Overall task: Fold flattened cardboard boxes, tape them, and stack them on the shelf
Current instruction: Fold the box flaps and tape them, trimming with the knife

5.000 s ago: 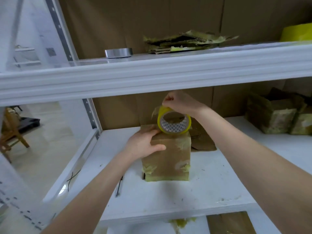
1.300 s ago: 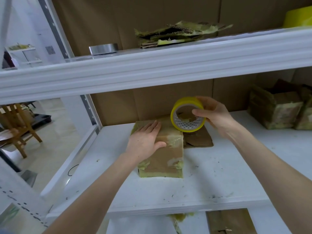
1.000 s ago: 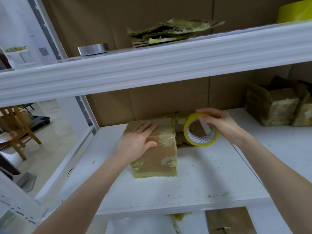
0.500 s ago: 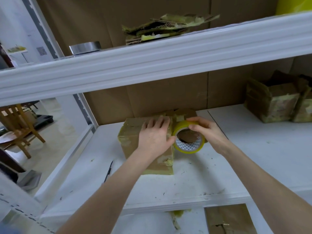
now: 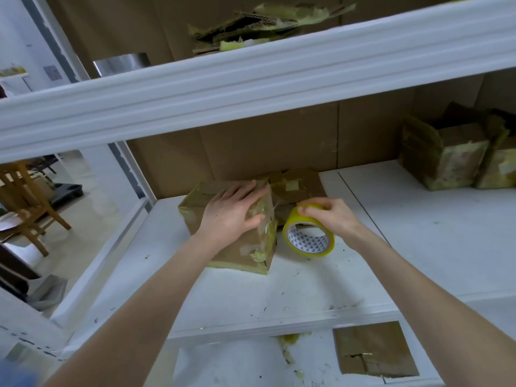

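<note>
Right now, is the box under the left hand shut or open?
Shut: the box has a flat, taped top under the left hand.

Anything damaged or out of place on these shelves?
The box under the left hand has torn, peeling tape at its corners. Tattered cardboard scraps lie on the top shelf, and a tape shred shows below the middle shelf's edge.

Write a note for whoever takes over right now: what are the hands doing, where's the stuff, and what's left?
Left hand lies flat on the box, which sits on the shelf.
Right hand grips the tape roll just right of the box.
Done: box folded, tape on its edges.
Left: probably finish taping, then stack it, perhaps by the other boxes far right. Flat cardboard lies behind.
</note>
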